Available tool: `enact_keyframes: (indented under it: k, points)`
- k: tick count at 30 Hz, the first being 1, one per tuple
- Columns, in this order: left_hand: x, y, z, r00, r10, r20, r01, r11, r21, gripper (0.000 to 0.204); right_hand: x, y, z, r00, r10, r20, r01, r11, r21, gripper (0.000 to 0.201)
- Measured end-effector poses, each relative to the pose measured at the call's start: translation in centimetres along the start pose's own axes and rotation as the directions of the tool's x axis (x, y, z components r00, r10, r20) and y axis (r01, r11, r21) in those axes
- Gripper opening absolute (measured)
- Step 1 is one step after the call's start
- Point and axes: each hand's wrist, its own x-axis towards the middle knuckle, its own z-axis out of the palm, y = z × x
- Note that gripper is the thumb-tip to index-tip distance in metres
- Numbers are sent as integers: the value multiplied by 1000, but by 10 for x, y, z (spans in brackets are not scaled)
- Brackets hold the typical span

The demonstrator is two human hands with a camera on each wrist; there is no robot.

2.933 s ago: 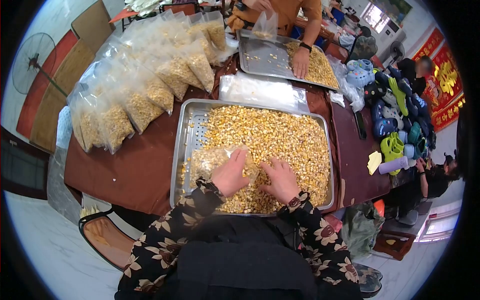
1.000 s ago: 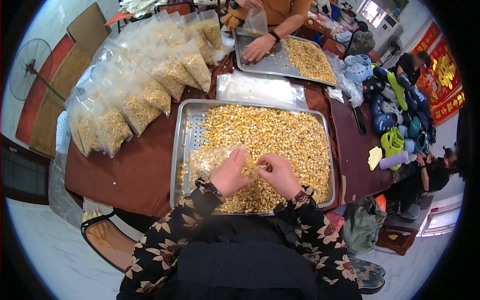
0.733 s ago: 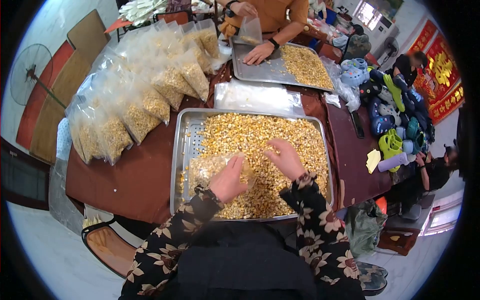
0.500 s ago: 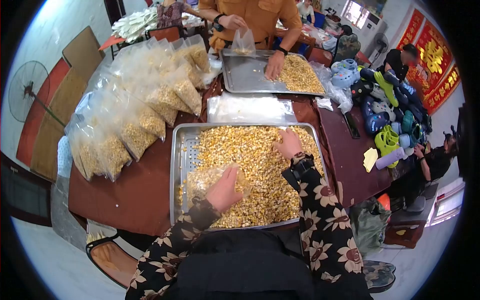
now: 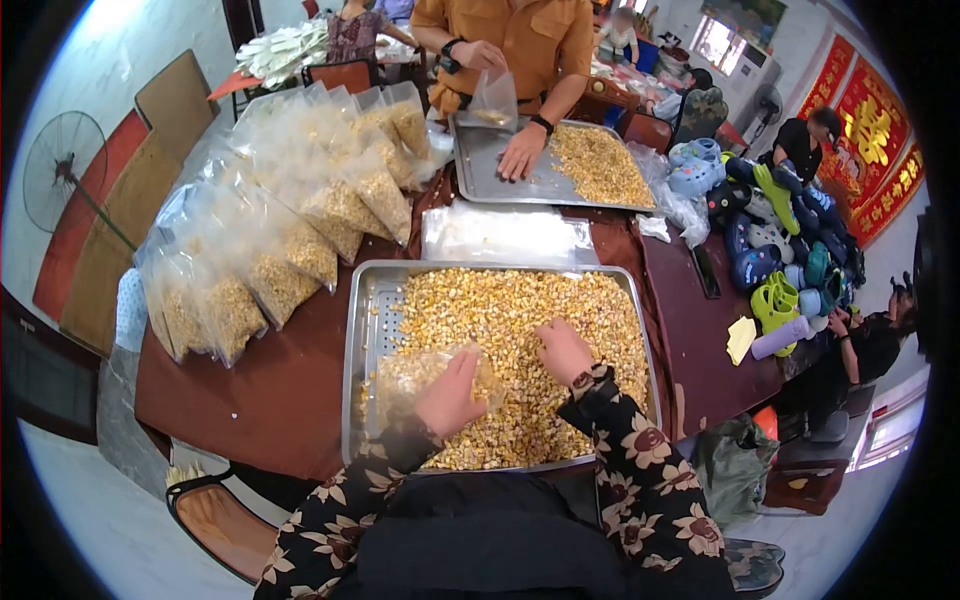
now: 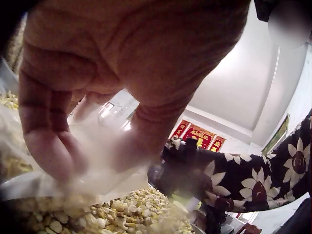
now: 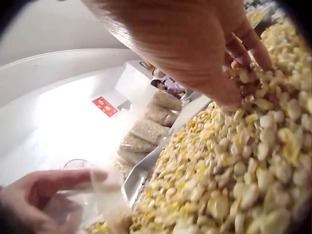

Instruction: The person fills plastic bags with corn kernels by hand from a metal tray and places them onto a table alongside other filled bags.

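Note:
My left hand (image 5: 452, 393) grips a clear plastic bag (image 5: 402, 378) that lies over the left part of a metal tray, with pale kernels showing through it. In the left wrist view its thumb and fingers bend round the bag's loose film (image 6: 117, 183). Dried corn kernels (image 5: 520, 300) fill most of the tray (image 5: 352, 395). My right hand (image 5: 568, 352) is in the heap to the right of the bag. Seen from the right wrist, its loosely bent fingertips (image 7: 263, 57) touch the kernels, with thumb and fingers apart.
Many filled bags (image 5: 285, 285) stand at the left. Behind the tray lies a stack of flat bags (image 5: 500, 235). Across the table, a person in orange (image 5: 520, 40) works at a second tray (image 5: 480, 180). A phone (image 5: 706, 272), purple bottle (image 5: 780, 338) and piled clogs (image 5: 775, 290) are right.
My right hand left the bag's edge, reached to the far part of the heap, then drew back toward me. My left hand kept its grip on the bag. The head view tilted up.

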Motion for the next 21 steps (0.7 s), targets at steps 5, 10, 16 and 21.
enact_keyframes:
  k: [5,10,16,21]
  points:
    - [-1,2,-1,1000,0,-23,0,1000,22,77,-32,-11,-12,992,80,103,-90,991,102,25]
    - [-1,10,-10,993,-99,69,100,995,-17,78,-28,-27,-30,990,56,129,-101,920,379,25]
    - [1,8,-8,996,-73,58,75,997,-34,78,-26,-90,-46,985,-37,168,-77,781,619,30]
    - [3,9,-12,988,-99,120,104,994,-39,79,-23,-98,-58,952,58,300,-276,586,762,28]
